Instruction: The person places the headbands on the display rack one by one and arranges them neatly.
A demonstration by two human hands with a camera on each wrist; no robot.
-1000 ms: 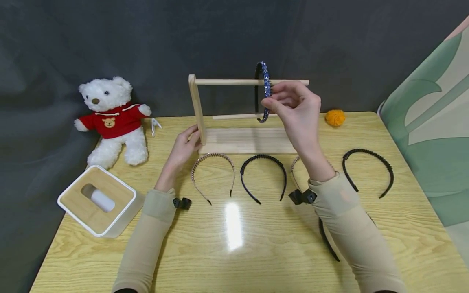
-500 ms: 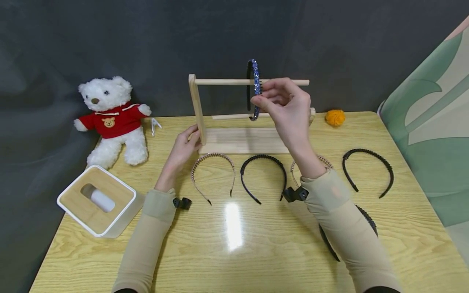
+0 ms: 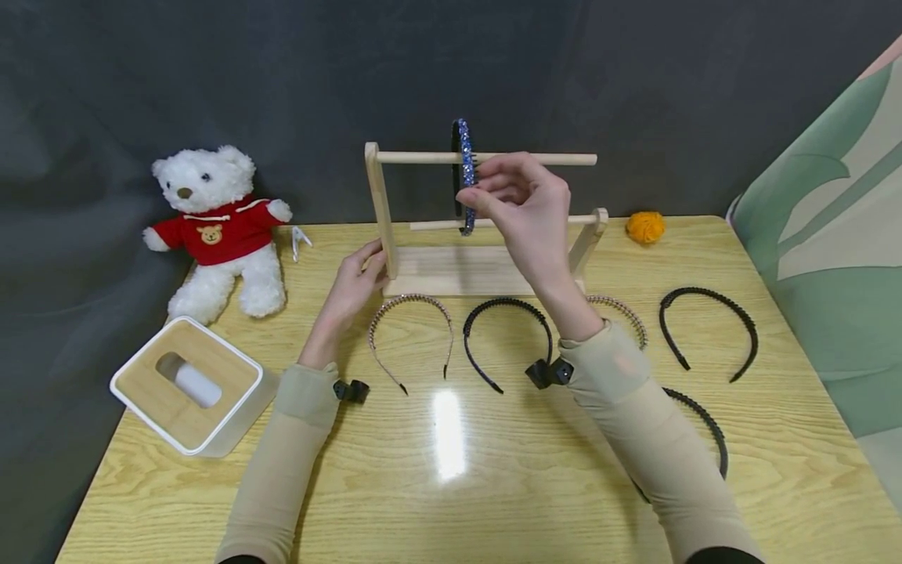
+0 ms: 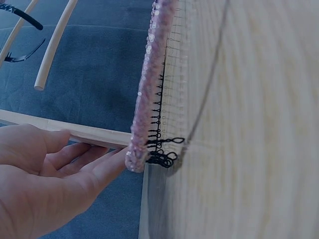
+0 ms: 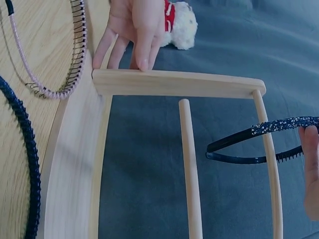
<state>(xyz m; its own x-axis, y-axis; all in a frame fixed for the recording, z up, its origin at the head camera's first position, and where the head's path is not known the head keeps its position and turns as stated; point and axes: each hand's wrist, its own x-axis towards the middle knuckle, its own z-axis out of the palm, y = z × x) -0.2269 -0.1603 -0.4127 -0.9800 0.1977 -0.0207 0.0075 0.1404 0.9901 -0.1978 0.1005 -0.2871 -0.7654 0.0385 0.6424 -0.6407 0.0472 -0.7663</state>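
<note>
My right hand (image 3: pixel 530 205) pinches a blue sequined headband (image 3: pixel 467 174) between thumb and fingertips. The headband stands upright around the top rod (image 3: pixel 416 157) of a wooden stand (image 3: pixel 451 270), its curve above the rod and its ends pointing down. From the right wrist view, the rod passes between the two arms of the headband. My left hand (image 3: pixel 358 278) rests at the foot of the stand's left upright (image 5: pixel 174 83), fingers nearly straight against its outer side. Close to those fingertips lies a pink beaded headband (image 4: pixel 152 84).
More headbands lie in front of the stand: a black one (image 3: pixel 504 301), a pinkish one (image 3: pixel 620 304) partly behind my right arm, and dark ones at right (image 3: pixel 712 293). A white teddy bear (image 3: pixel 225 235), a tissue box (image 3: pixel 232 423) and an orange pompom (image 3: pixel 644 227) stand around.
My right hand has slid the blue headband leftward along the top rod, toward the left upright. My left hand has stayed at the stand.
</note>
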